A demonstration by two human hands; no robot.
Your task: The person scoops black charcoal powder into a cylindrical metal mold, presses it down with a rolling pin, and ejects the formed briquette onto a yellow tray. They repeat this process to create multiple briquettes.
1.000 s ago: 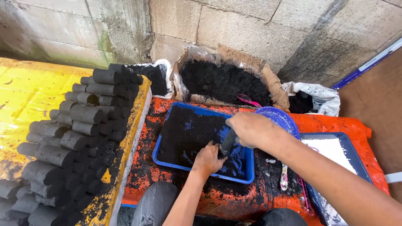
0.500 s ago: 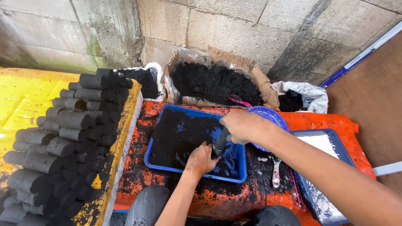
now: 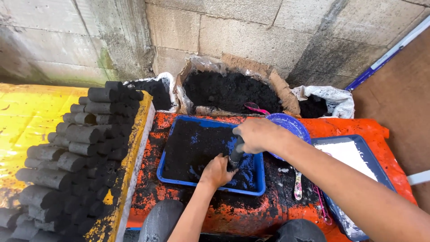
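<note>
A stack of black cylindrical briquettes (image 3: 76, 157) is laid in rows on a yellow sheet (image 3: 27, 116) at the left, just beside the work area. At the far side, against the wall, an open cardboard box (image 3: 277, 87) lined with plastic and filled with black powder is seen, with a pink scoop (image 3: 256, 108) lying at its near edge; a white sack (image 3: 333, 99) of black material stands to its right and another sack (image 3: 156, 89) to its left. A blue round bowl (image 3: 291, 127) is placed right of the hands, partly hidden behind the right wrist, and a second dark blue tray (image 3: 358, 157) with white powder lies further right. A spoon (image 3: 298, 186) with white residue rests between the two trays. The table (image 3: 349, 127) is covered with an orange sheet, heavily smeared with black dust. The wall (image 3: 251, 36) behind is made of grey concrete blocks with stains, and a brown floor is visible at the far right. The blue tray (image 3: 257, 179) lies in the middle of the table and is nearly covered with black powder. A dark short tube (image 3: 236, 154) is held upright in the tray, its lower end in the powder. The right hand (image 3: 257, 134) is closed around the upper part of the tube, fingers clamped on it. The left hand (image 3: 217, 172) is pressed on the powder just beside the base of the tube, fingers bent and together.
</note>
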